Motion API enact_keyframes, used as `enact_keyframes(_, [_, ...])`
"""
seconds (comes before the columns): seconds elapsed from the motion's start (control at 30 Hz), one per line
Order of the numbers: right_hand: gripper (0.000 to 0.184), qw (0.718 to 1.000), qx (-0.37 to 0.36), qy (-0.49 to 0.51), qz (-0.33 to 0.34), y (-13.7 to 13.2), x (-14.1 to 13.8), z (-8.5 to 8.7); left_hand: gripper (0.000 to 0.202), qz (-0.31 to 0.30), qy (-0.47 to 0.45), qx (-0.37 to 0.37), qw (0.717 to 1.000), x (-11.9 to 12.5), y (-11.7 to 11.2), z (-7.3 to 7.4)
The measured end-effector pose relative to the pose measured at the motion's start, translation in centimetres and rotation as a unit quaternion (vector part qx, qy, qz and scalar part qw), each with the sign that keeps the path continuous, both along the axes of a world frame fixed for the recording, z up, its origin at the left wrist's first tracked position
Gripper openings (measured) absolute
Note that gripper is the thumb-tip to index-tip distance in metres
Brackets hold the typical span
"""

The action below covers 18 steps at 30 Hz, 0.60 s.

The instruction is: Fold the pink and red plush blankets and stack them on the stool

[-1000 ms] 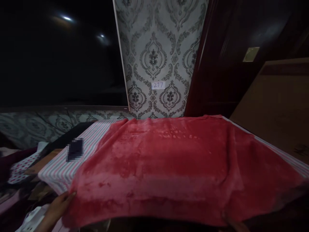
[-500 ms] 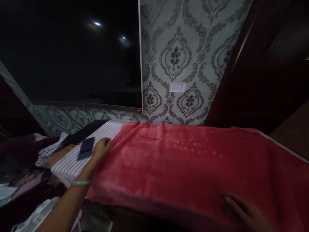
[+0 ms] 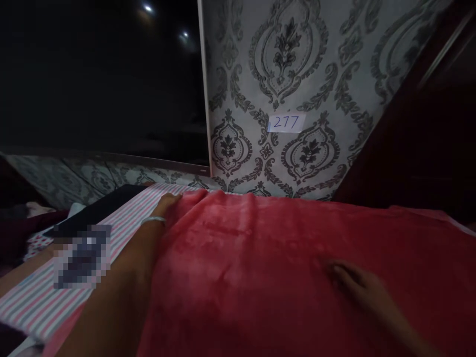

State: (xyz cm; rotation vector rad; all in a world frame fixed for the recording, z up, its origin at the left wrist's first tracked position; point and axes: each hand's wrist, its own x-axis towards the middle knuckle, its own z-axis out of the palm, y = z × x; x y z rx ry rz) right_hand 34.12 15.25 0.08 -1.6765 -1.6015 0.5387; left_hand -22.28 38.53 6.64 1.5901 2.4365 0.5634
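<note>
We have the red blanket [image 3: 260, 248] spread over the striped cloth [image 3: 139, 210], our left hand [image 3: 170, 201] at its far left corner and our right hand [image 3: 355, 280] bent over its right half, though we cannot tell whether either hand's fingers grasp it.

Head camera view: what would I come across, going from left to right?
Dark pixelated object → left hand → paper slip marked 277 → right hand.

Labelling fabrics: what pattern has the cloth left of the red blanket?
The cloth has pink, grey and white stripes; the head view shows it best.
</note>
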Motion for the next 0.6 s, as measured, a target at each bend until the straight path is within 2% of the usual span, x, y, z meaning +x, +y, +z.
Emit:
enact_keyframes(0.13, [0.044,1.000,0.005,-0.017,0.011,4.6,-0.3,-0.1,0.031,0.001,0.020,0.033,0.999,0.4,1.7,0.4])
enact_keyframes(0.3, [0.038,0.996,0.049,-0.070,0.011,7.9,-0.9,-1.6,0.041,0.041,0.095,0.116,0.988,0.0,3.1,1.1])
enact_keyframes(0.47, [0.040,0.993,0.078,-0.092,-0.017,8.1,-1.0,-3.5,0.039,0.021,0.139,0.052,0.989,-0.1,3.1,-0.6])
enact_keyframes(0.6, [0.037,0.991,0.072,-0.111,-0.021,7.8,-1.6,-3.4,0.057,0.003,0.144,0.000,0.990,-0.2,3.4,-2.0])
